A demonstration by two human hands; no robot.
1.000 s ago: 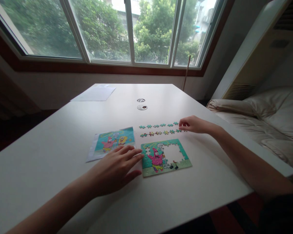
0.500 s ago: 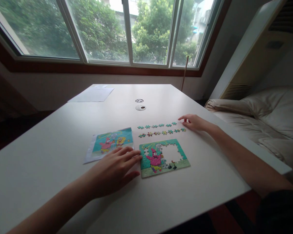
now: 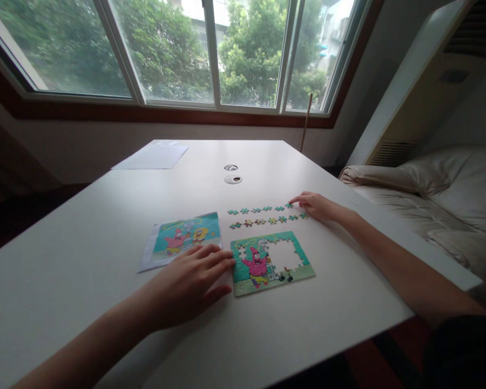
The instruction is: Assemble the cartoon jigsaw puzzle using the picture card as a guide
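A partly filled jigsaw puzzle (image 3: pixel 253 281) lies flat on the white table, with a gap in its right half where the tabletop shows through. My left hand (image 3: pixel 194 278) rests open at its left edge, fingertips touching the border. Behind the puzzle are two rows of loose jigsaw pieces. At the right end of the back row, the index finger of my right hand (image 3: pixel 314 205) touches a teal jigsaw piece (image 3: pixel 289 205); this hand is open, its other fingers loosely bent. A printed reference picture (image 3: pixel 186 235) lies left of the puzzle, partly under my left hand.
The white table (image 3: pixel 85 259) reaches toward the window. Sheets of paper (image 3: pixel 149 158) lie at its far left, and two round cable-hole covers (image 3: pixel 231 179) sit in the middle. A cream sofa (image 3: pixel 413 200) stands to the right.
My right hand has moved slightly left, and its index finger now reaches the end piece of the back row. The left hand and the puzzle stay in place.
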